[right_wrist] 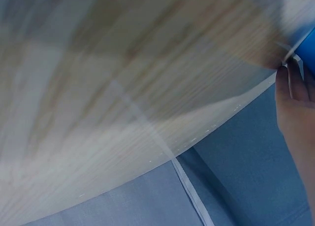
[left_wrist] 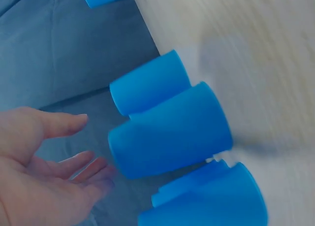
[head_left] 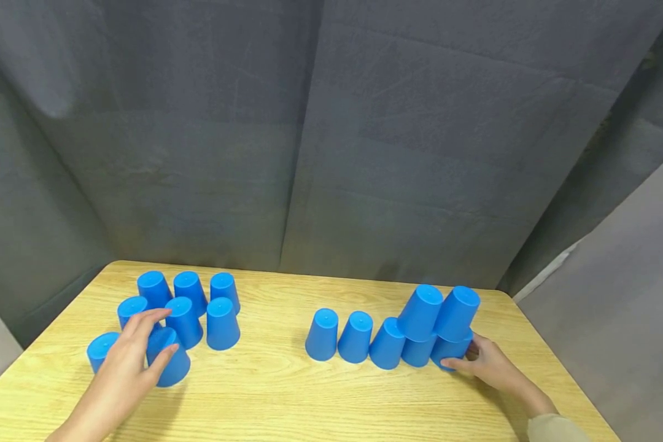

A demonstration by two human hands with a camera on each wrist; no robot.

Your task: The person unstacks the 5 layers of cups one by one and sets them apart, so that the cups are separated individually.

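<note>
Upside-down blue plastic cups stand in two groups. At the left, my left hand (head_left: 127, 359) hovers over the group with thumb and fingers spread, nearest to a front cup (head_left: 172, 365). The left wrist view shows a gap between that hand (left_wrist: 54, 167) and the closest cup (left_wrist: 170, 132). At the right, my right hand (head_left: 490, 366) grips the end cup (head_left: 447, 351) of a bottom row, thumb in front and fingers around the far side. Two upper cups (head_left: 422, 313) rest on the row's right end. Only part of the gripped cup (right_wrist: 308, 51) shows in the right wrist view.
Several more cups (head_left: 223, 325) stand close together in the left group. The bottom row begins with a cup (head_left: 321, 334) near the middle of the wooden table (head_left: 265, 393). Grey cloth (head_left: 210, 153) hangs behind the table's far edge.
</note>
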